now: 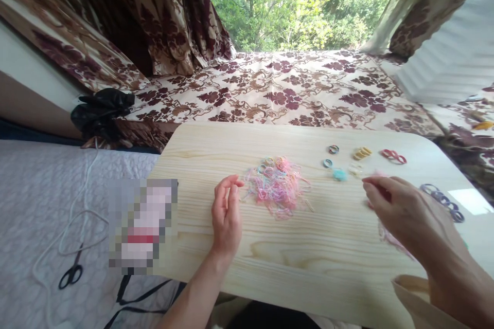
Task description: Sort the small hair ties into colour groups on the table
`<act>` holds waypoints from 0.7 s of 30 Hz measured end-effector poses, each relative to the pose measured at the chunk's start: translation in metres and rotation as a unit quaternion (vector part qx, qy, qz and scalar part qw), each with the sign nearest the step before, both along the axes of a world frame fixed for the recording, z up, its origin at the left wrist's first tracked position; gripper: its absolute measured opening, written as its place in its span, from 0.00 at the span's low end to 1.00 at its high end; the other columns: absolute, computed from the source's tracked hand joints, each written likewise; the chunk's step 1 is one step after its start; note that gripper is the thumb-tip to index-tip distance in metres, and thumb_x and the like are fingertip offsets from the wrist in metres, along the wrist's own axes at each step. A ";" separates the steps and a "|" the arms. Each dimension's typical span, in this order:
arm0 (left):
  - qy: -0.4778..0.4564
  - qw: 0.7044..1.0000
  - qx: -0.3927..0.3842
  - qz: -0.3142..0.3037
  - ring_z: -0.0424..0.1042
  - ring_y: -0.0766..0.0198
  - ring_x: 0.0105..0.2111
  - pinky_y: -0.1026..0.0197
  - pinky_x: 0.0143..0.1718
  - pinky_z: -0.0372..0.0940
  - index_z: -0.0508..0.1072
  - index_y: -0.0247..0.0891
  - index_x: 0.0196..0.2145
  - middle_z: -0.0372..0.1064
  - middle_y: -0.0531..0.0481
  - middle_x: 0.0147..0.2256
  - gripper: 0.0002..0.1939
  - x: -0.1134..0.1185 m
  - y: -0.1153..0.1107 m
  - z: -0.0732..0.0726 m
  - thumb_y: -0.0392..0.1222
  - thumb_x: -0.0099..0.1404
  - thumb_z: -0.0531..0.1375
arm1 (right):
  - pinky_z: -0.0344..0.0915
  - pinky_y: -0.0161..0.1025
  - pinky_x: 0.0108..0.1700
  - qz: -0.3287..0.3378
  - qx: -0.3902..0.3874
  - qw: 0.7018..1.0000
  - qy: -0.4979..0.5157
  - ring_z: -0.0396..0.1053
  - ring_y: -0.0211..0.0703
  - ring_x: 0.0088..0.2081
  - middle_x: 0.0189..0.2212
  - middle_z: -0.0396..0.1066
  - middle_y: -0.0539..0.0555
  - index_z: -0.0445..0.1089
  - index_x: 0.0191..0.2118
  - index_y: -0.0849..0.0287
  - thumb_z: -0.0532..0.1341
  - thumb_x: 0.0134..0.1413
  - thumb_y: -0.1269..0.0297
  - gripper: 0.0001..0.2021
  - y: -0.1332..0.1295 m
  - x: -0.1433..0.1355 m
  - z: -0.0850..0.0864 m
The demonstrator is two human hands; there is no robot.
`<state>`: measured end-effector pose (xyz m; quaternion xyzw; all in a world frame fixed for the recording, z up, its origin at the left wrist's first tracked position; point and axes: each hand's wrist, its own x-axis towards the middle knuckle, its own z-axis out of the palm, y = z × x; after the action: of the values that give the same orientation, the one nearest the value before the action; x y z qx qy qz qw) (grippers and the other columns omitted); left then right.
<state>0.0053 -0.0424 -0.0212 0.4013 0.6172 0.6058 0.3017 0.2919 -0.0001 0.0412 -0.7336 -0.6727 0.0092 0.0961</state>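
A loose pile of thin pink, blue and yellow elastic hair bands point(276, 187) lies on the middle of the wooden table point(293, 257). Just left of that pile is my left hand point(227, 213), its fingers loosely curved, the thumb apart, and nothing seen in it. My right hand point(401, 208) is over the table's right part with fingertips pinched together; what they hold, if anything, I cannot make out. Pink bands point(395, 240) lie partly hidden under it. Close to its fingertips are a small turquoise bunch point(339, 175) and some pale yellow bands point(355, 170).
Thicker hair ties lie in groups at the back right: dark ones point(333, 149), yellow ones point(362, 153), red ones point(393, 156) and purple-grey ones point(442, 202). A blurred-out object point(142, 226) sits at the table's left edge. Scissors point(71, 276) and a white cord point(85, 185) lie on the bedding.
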 end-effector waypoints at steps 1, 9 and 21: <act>0.001 1.000 0.001 0.000 0.70 0.60 0.45 0.58 0.53 0.63 0.72 0.39 0.45 0.71 0.48 0.40 0.16 0.000 0.000 0.000 0.52 0.70 0.54 | 0.63 0.45 0.30 0.013 0.006 1.000 0.004 0.74 0.56 0.36 0.43 0.77 0.60 0.75 0.37 0.53 0.52 0.58 0.55 0.15 -0.004 -0.003 -0.002; 0.005 1.000 -0.003 -0.005 0.70 0.60 0.46 0.58 0.53 0.63 0.71 0.39 0.46 0.71 0.47 0.41 0.16 0.000 0.000 0.001 0.52 0.71 0.53 | 0.59 0.36 0.23 0.186 -0.006 0.977 0.101 0.70 0.39 0.22 0.33 0.77 0.53 0.76 0.38 0.54 0.51 0.61 0.57 0.16 -0.032 -0.054 -0.020; 0.007 1.000 0.003 -0.003 0.70 0.60 0.45 0.57 0.52 0.64 0.72 0.40 0.45 0.71 0.47 0.40 0.16 0.000 0.000 0.001 0.52 0.71 0.53 | 0.61 0.35 0.23 0.232 -0.013 0.967 0.107 0.72 0.38 0.25 0.32 0.75 0.52 0.75 0.38 0.54 0.51 0.64 0.59 0.15 -0.043 -0.066 -0.030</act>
<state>0.0054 -0.0423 -0.0197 0.4083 0.6168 0.6035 0.2979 0.2255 -0.0427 0.0116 -0.5533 -0.8102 0.1182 0.1533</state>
